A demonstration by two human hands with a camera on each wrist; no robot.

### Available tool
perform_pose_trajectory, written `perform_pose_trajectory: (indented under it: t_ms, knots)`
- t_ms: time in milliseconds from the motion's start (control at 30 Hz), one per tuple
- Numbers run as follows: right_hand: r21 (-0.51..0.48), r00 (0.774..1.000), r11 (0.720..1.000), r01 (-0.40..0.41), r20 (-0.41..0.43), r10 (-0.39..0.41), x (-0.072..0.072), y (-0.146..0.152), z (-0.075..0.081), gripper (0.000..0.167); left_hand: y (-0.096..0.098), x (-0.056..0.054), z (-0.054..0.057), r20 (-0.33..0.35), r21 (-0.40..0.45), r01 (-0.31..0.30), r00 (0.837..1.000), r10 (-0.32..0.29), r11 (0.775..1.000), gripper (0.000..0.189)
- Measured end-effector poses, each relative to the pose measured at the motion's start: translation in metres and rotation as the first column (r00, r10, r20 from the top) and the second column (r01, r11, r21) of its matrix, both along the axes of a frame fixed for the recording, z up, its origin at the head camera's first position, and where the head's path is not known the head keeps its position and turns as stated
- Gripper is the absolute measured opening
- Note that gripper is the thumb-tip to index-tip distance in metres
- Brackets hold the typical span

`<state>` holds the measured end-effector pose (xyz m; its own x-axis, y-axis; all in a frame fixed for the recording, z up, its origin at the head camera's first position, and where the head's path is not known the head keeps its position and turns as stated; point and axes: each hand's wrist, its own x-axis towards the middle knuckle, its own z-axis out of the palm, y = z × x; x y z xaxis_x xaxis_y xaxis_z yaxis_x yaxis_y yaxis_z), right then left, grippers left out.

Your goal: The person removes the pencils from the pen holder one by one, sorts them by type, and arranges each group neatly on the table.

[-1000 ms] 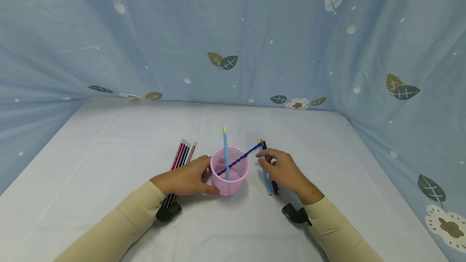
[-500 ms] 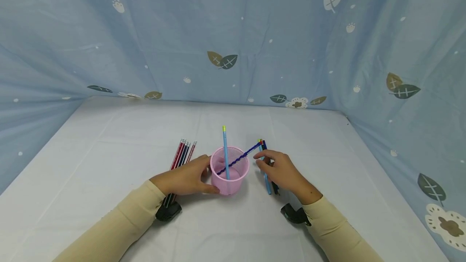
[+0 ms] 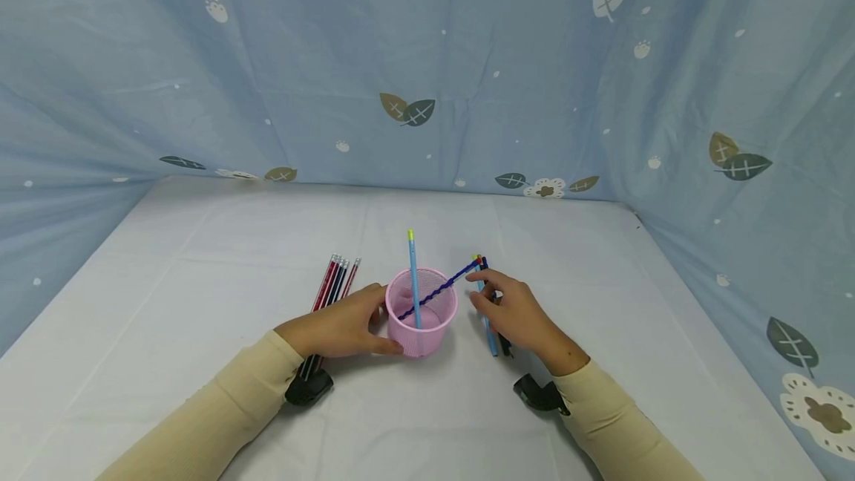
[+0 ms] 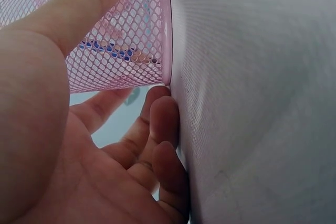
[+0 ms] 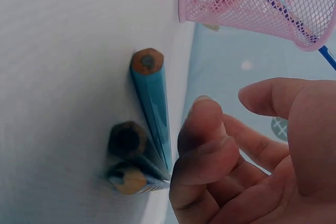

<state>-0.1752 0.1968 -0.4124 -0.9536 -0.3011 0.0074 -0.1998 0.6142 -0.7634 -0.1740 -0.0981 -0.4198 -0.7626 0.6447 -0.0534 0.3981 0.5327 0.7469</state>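
A pink mesh pencil cup [image 3: 422, 340] stands upright on the white cloth. My left hand [image 3: 344, 324] grips its near left side, thumb in front and fingers behind. Inside lean a light blue pencil [image 3: 413, 273] with a yellow end and a twisted dark blue pencil [image 3: 454, 280], which sticks out over the right rim. My right hand [image 3: 517, 310] hovers above several pencils lying right of the cup, thumb and forefinger apart with nothing between them. In the right wrist view, a light blue pencil [image 5: 152, 98] and a dark one [image 5: 128, 140] point their flat ends at the camera.
Several red and black pencils [image 3: 327, 284] lie left of the cup, partly under my left wrist. Black wrist cameras [image 3: 309, 389] sit below both wrists. A blue patterned curtain [image 3: 427, 58] hangs behind the table [image 3: 220, 243] and at its sides.
My right hand has shifted very slightly left, and its forefinger has lifted a little. The left hand, the cup and the pencils stay where they were.
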Motion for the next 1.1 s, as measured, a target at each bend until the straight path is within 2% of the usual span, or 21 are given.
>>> perform_pose_trajectory:
  t_ms: [800, 1100]
  knots:
    - [0.027, 1.000, 1.000, -0.005, -0.011, 0.006, -0.0002, -0.0011, -0.0017, 0.031, 0.0004, -0.0006, -0.0015, -0.011, -0.006, -0.004, 1.000, 0.004, 1.000, 0.072]
    - [0.017, 1.000, 1.000, 0.012, 0.016, -0.012, 0.0028, -0.0051, 0.0003, 0.029, 0.0000, -0.0015, -0.0039, -0.015, 0.000, -0.001, 1.000, 0.001, 1.000, 0.073]
